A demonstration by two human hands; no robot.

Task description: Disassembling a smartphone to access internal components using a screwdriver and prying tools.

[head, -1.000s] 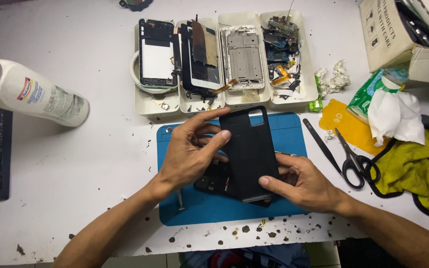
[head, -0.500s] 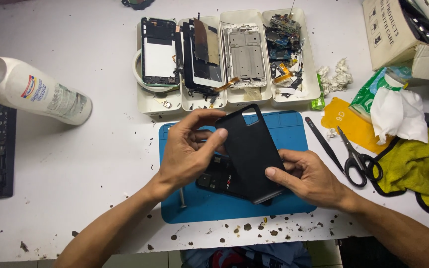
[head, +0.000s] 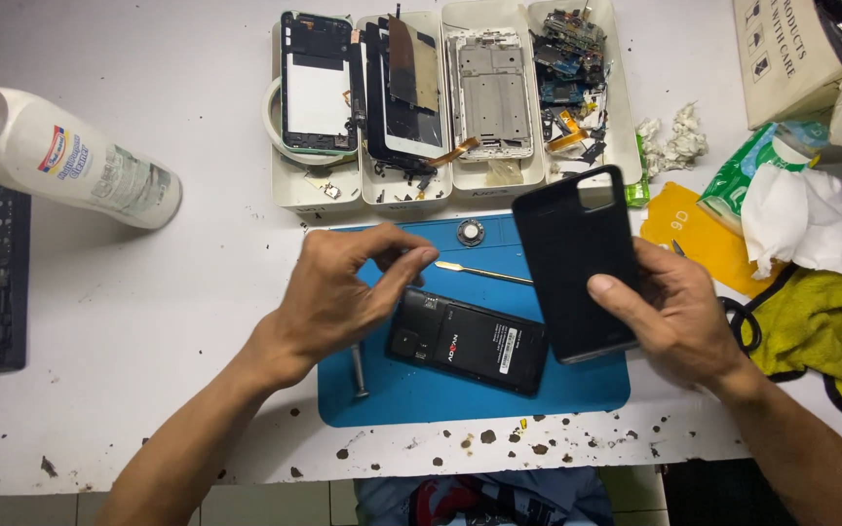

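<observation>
Black rubbery phone case (head: 574,255), rectangular with a camera cut-out near its far end, is held up in the right hand (head: 676,314), thumb pressed across its near face and the other fingers wrapped behind it, above the right part of the blue rectangular work mat (head: 577,390). Just left of it, the black slab of a phone (head: 468,340) lies back-up on the mat, apart from the case. The left hand (head: 343,292) hovers over the phone's far left corner, fingers loosely curled with thumb and forefinger close together, nothing between them. A thin metal pry tool (head: 484,272) lies on the mat between the hands. Beyond the mat, white plastic trays (head: 289,190) hold dismantled phone parts.
</observation>
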